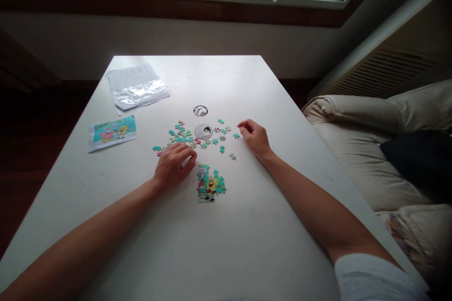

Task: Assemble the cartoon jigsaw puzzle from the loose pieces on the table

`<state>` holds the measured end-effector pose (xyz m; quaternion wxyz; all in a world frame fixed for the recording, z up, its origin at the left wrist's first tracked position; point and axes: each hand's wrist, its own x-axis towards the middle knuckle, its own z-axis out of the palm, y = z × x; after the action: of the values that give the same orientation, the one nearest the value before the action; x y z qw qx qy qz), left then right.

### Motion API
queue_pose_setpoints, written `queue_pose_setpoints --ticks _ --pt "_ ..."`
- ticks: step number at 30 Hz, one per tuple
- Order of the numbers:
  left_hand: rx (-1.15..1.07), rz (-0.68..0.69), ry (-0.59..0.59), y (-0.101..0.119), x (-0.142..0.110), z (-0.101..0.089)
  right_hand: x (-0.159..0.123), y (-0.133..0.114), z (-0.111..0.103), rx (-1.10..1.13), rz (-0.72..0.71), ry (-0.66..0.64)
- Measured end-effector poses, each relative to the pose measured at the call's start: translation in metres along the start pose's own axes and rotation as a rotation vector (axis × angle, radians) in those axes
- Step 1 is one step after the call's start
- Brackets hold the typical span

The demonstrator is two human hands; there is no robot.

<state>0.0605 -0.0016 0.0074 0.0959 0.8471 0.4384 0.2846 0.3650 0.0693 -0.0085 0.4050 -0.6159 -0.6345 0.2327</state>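
A partly joined cartoon jigsaw puzzle (pixel 211 186) lies flat on the white table, a square yellow character and a tall pale one showing on it. My left hand (pixel 175 162) is just left of and above it, beside the loose puzzle pieces (pixel 183 138). Its fingers are bent and the thumb and forefinger come together; anything between them is hidden. To the right of the scattered pieces rests my right hand (pixel 254 138), loosely curled with the forefinger reaching out and nothing visible in it. A single teal piece (pixel 236 136) lies close to those fingertips.
Two round fittings, a grey ring (pixel 203 131) and a hole (pixel 200 111), are set in the table (pixel 226 75). At left lie a picture sheet (pixel 113 133) and a clear plastic bag (pixel 138 88) over paper. A pale sofa (pixel 356 150) stands to the right, beyond the table's edge.
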Motion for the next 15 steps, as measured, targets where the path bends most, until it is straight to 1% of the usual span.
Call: queue_pose_setpoints --ticks 3,6,7,9,11,13,15 --pt "0.011 0.001 0.011 -0.002 0.001 -0.003 0.0 0.001 0.0 0.004 0.001 0.002" --pt "0.042 -0.023 0.066 -0.011 0.005 -0.014 0.001 0.003 0.001 0.018 -0.001 0.003" --pt "0.061 -0.047 0.098 -0.016 0.007 -0.019 0.001 0.003 0.001 0.022 -0.003 0.001" --pt "0.103 -0.098 0.119 -0.029 0.01 -0.029 0.001 0.004 0.001 0.026 -0.012 -0.004" --pt "0.137 -0.152 0.102 -0.045 0.013 -0.036 0.001 0.003 0.0 0.025 -0.02 -0.011" --pt "0.17 -0.187 0.09 -0.062 0.013 -0.038 0.001 0.001 0.0 0.024 -0.024 -0.015" --pt "0.199 -0.209 0.064 -0.076 0.011 -0.035 0.0 0.0 0.0 0.023 -0.026 -0.015"
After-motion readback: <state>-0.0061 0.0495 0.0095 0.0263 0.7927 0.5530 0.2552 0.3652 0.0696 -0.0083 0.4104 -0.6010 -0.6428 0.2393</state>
